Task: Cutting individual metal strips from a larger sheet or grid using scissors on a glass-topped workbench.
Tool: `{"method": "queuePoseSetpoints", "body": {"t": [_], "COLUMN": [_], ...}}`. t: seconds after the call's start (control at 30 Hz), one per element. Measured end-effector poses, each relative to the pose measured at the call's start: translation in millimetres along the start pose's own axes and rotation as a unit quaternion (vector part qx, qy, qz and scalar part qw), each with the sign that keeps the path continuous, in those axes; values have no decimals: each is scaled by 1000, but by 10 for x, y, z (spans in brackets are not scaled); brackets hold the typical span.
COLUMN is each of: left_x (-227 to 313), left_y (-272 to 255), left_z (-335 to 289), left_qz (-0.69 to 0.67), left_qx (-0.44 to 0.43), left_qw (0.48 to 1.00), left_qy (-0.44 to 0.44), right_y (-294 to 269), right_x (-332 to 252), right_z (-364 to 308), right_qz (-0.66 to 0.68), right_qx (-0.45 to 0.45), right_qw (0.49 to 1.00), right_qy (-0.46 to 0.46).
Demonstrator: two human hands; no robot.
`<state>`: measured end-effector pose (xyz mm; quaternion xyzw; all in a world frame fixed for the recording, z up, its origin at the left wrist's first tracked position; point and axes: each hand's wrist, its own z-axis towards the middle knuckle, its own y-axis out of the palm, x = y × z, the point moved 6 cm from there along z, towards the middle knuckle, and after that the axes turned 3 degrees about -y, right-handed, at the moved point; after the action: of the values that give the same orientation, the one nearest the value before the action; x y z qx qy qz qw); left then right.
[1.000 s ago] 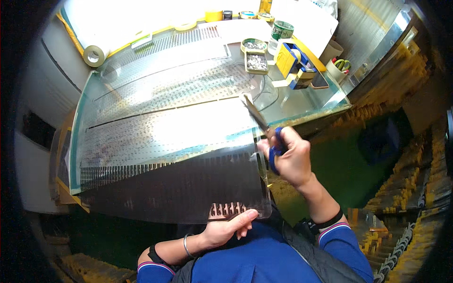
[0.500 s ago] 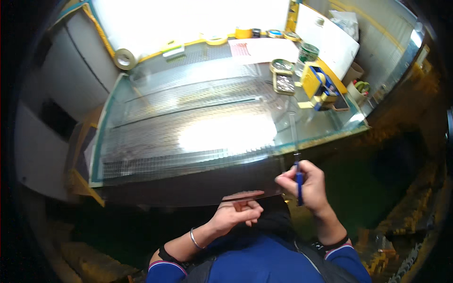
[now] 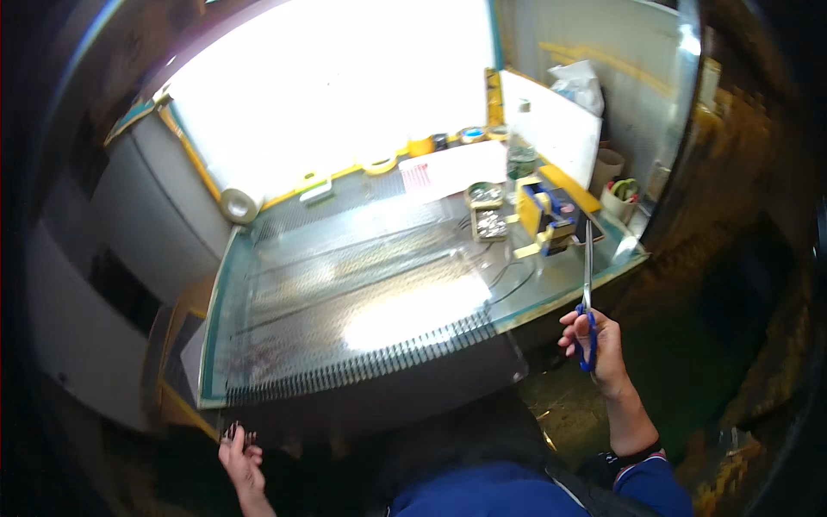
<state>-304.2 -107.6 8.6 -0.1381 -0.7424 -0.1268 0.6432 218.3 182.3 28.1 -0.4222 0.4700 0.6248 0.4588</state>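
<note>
In my right hand I hold a pair of scissors with blue handles, their long blades pointing up past the table's front right corner. The blades look shut. My left hand is low at the left, off the table's near left corner, fingers curled together. Dark streaks show at its fingertips, and what they pinch is too small to make out. A clear sheet lies over the table and hangs past its front edge, its rounded corner showing between my hands.
The glass-topped table has a teal edge. At its right stand a yellow and blue tape dispenser, tins of small metal pieces and a cup of tools. Tape rolls line the back. A large roll sits far left.
My left hand has moved far left and down from near the middle. The scissors in my right hand have shifted right. The view has turned, so the table sits lower.
</note>
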Motion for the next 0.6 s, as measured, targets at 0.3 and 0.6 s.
{"method": "queuePoseSetpoints", "body": {"t": [0.3,0.6], "left_x": [596,528], "left_y": [-13,396], "left_z": [125,442], "left_qz": [-15,-68], "left_qx": [-33,-58], "left_qw": [994,992], "left_qy": [106,85], "right_y": [-969,-989], "right_x": [-290,-322], "right_z": [595,2053], "right_qz": [259,498], "right_qx": [115,10], "right_qw": [948,850], "right_qy": [144,169]}}
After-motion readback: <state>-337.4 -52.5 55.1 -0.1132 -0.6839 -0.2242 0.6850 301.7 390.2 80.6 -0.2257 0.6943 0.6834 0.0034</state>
